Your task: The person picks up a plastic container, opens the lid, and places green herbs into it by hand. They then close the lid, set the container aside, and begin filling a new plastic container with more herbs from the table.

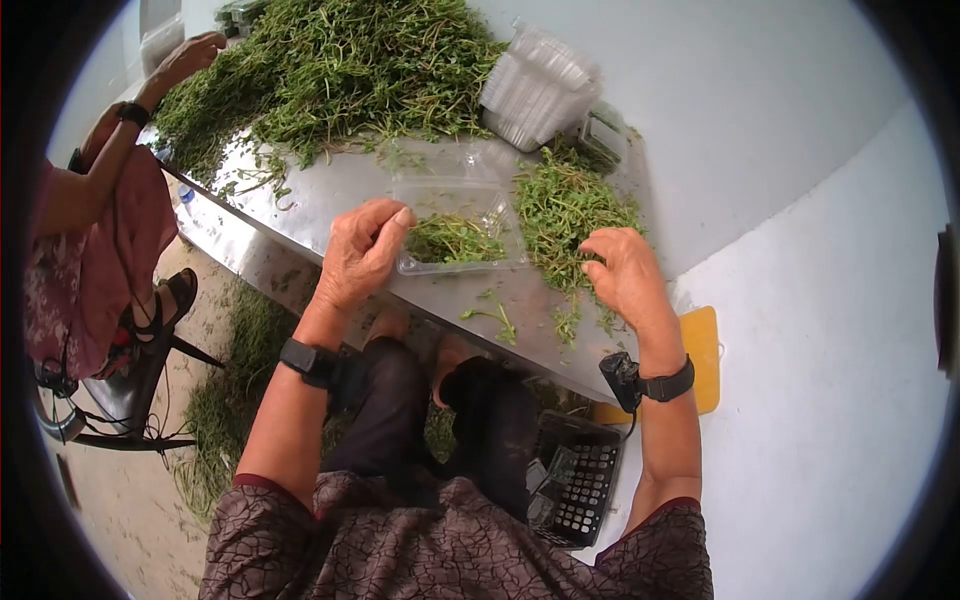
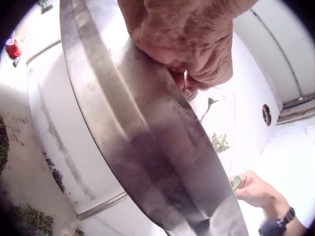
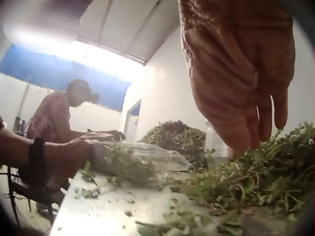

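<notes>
A clear plastic clamshell box [image 1: 462, 262] sits at the table's front edge, its lid raised, with some leafy green sprigs [image 1: 455, 238] inside. My left hand [image 1: 365, 250] grips the box's left corner with curled fingers. In the left wrist view the left hand [image 2: 189, 39] stands over the metal table edge. My right hand [image 1: 628, 275] hovers at the small pile of greens [image 1: 570, 215] right of the box. In the right wrist view the right hand [image 3: 241, 83] points its fingers down, fingertips right at the leaves, thumb and fingers apart.
A large heap of greens [image 1: 350, 70] covers the back of the metal table [image 1: 330, 185]. Nested clear boxes [image 1: 540, 85] stand at the back right. Another person [image 3: 54, 118] sits at the left. A black crate [image 1: 580, 480] and a yellow board [image 1: 700, 360] are at the lower right.
</notes>
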Demonstrator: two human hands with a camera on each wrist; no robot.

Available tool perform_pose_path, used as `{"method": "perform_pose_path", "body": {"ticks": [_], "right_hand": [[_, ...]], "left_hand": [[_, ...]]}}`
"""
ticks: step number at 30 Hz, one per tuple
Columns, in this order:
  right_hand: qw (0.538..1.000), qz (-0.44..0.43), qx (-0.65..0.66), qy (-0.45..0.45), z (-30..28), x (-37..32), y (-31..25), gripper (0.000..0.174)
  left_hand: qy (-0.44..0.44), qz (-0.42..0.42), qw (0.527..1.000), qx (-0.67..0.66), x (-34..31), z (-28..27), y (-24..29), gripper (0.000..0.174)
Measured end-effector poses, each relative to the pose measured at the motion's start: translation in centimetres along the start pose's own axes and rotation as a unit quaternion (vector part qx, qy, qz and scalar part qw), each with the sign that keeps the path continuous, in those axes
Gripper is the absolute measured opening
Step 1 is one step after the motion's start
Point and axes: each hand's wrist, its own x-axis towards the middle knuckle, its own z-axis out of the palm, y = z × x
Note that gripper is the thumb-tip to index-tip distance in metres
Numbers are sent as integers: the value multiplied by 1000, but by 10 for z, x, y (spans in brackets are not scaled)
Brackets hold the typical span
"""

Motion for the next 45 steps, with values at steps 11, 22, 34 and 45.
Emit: {"method": "perform_pose_path", "body": {"ticks": [11, 22, 34, 45], "right_hand": [[989, 31, -125, 76, 17, 9, 35, 32], [983, 46, -76, 159, 12, 15, 50, 12], [942, 199, 213, 164, -19, 20, 21, 13], [900, 66, 419, 99, -12, 56, -67, 13]], "left_hand": [[4, -13, 1000, 10, 0, -1, 2, 18], [-4, -35, 999, -5, 0, -1, 4, 18], [1, -16, 1000, 7, -1, -1, 0, 26], [4, 7, 1000, 21, 0, -1, 0, 21]]}}
